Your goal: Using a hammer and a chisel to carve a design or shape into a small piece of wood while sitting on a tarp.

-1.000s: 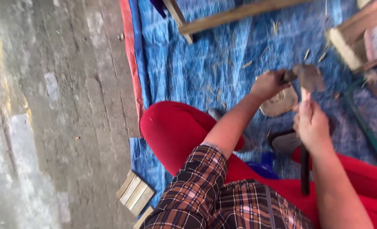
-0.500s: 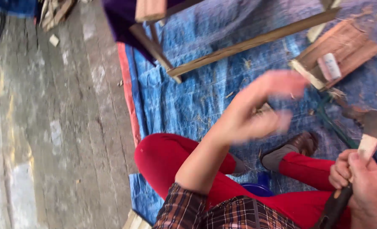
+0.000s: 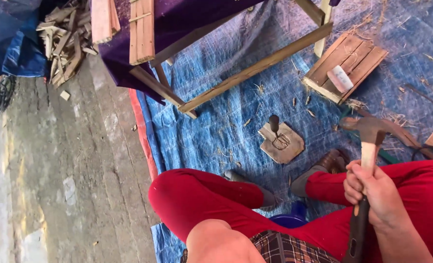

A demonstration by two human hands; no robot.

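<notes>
Fingers of the right hand (image 3: 377, 195) wrap the wooden-handled hammer (image 3: 367, 146) above red-trousered knees; the left hand is out of view. Loose grip risks it dropping onto the brown boot (image 3: 326, 168).

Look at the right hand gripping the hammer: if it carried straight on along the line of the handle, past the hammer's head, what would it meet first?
The right hand holds the hammer pointing up the picture. Just past the head lies the blue tarp with loose straw, then probably the small wooden slat panel. Depth is unclear from this single view.

Left hand cut off; hammer (image 3: 370, 146) handle's end too.
</notes>
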